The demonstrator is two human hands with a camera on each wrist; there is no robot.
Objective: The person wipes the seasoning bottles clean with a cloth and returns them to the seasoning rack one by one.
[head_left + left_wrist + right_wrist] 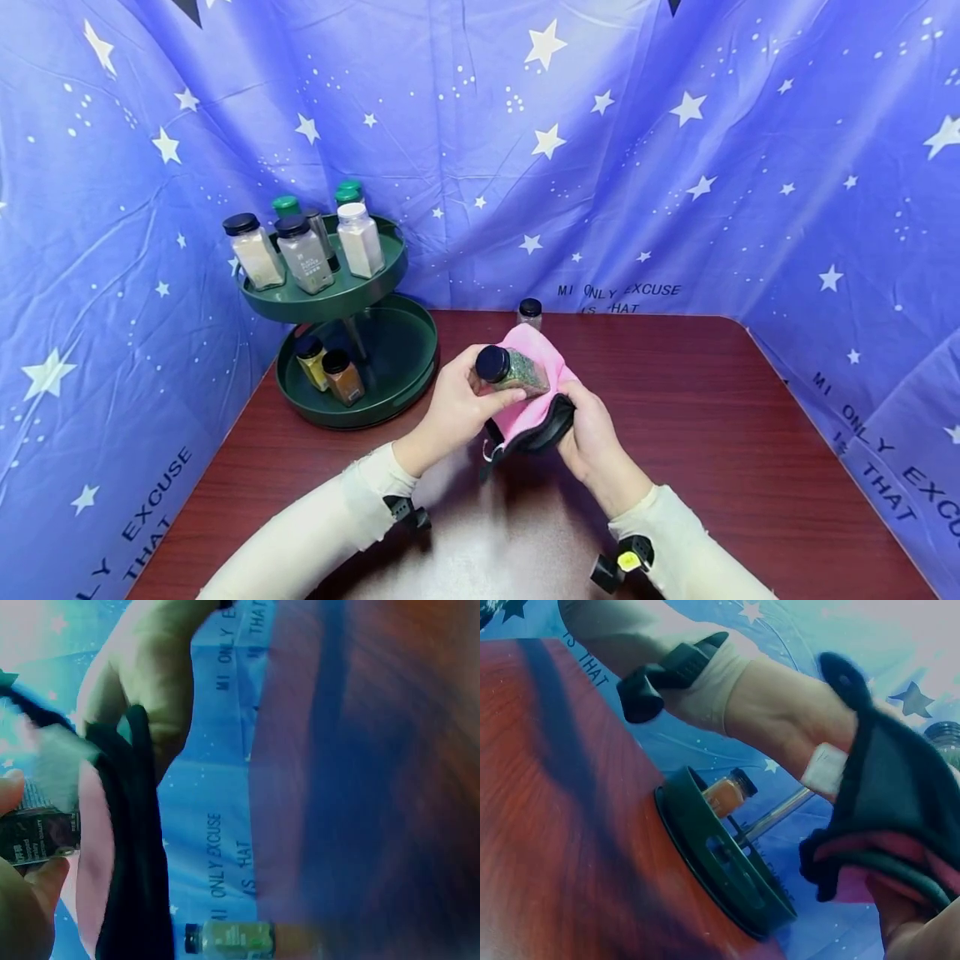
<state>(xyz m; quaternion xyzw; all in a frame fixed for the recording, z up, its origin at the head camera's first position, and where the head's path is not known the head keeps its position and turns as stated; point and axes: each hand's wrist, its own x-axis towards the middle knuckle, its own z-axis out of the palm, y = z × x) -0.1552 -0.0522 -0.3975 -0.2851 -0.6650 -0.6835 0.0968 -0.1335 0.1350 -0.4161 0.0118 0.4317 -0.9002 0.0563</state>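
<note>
My left hand [453, 400] grips a clear spice jar [525, 375] of green flakes, tilted with its black lid toward the left. In my right hand [596, 433] is a pink cloth [528, 333] with black edging, bunched beneath and around the jar's lower end. The left wrist view gives the jar's dark label [41, 836] close to the pink side of the cloth. Black backing of the cloth [907, 780] fills the right of the right wrist view and hides most of the jar there. Behind the cloth stands another black-lidded jar [529, 311], partly covered.
A two-tier green turntable rack [397, 400] stands at the left of the dark red wooden table [690, 417]. Several jars, including a white-capped one [360, 242], occupy its upper tier; a yellow jar [311, 364] and an orange-brown jar [343, 379] sit below. Starry blue fabric [450, 167] surrounds the table.
</note>
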